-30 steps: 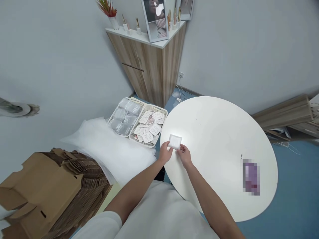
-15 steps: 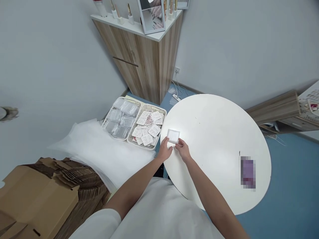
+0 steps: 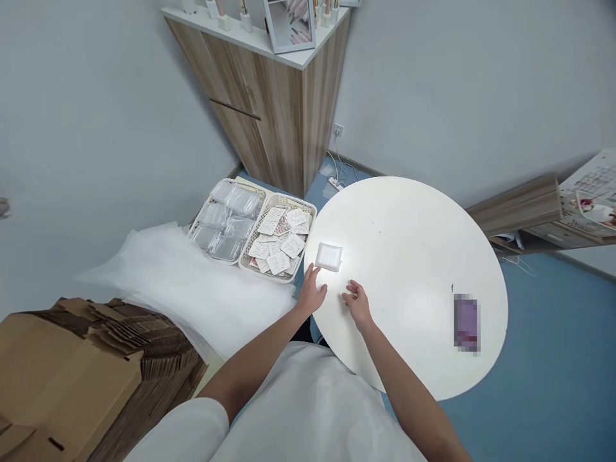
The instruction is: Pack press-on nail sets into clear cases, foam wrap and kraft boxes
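Note:
On the left side of the round white table (image 3: 409,224) lies a small white packet wrapped in clear or foam-like film (image 3: 329,256). My left hand (image 3: 312,294) is just below the packet, fingers apart, fingertips at or very near its lower left edge. Off to the lower right of the packet, my right hand (image 3: 358,303) hovers apart from it with loosely curled, parted fingers and nothing visible in them. Beside the table stands a basket of printed square cards (image 3: 312,221), and left of it a basket of clear plastic packs (image 3: 193,232).
White foam sheets (image 3: 192,282) spread out left of my arm. Flattened cardboard boxes (image 3: 72,378) are stacked at the lower left. A pixelated purple item (image 3: 466,323) lies on the table's right side. A wood-grain cabinet (image 3: 269,115) stands behind, with cables on the floor.
My right hand has let go of the packet and drawn back down and right. The left hand has loosened and shifted slightly down from it. The packet stays on the table; the view shifted slightly.

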Available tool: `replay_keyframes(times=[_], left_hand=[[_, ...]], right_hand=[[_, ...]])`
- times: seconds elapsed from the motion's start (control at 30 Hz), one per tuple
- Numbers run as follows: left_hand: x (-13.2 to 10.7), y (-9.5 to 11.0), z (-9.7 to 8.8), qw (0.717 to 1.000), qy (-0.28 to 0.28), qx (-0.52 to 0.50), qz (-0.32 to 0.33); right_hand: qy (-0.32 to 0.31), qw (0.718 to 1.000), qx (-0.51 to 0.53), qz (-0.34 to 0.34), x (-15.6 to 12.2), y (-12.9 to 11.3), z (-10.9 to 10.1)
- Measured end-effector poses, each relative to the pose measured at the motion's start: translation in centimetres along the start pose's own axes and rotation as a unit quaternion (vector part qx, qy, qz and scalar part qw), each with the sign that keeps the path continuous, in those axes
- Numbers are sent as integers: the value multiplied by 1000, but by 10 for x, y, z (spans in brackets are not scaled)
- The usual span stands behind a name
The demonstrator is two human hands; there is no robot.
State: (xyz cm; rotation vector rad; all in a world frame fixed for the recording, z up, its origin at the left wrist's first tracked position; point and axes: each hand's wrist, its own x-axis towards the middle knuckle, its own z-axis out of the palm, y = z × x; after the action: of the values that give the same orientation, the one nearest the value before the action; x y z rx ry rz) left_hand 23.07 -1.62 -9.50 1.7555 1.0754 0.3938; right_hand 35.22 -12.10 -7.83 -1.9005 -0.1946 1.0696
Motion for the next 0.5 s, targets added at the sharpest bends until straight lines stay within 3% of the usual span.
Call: replay_keyframes(times=[0.2, 0.3, 0.5], left_hand=[[-41, 3, 8, 999, 27, -19, -29], [-66, 9, 7, 998, 7, -33, -58], [-140, 17, -17, 996, -48, -5, -81]], right_hand=[[-63, 998, 3, -11, -30, 18, -24], [-109, 994, -11, -26, -39, 22, -32], [-202, 975, -55, -77, -51, 37, -26]])
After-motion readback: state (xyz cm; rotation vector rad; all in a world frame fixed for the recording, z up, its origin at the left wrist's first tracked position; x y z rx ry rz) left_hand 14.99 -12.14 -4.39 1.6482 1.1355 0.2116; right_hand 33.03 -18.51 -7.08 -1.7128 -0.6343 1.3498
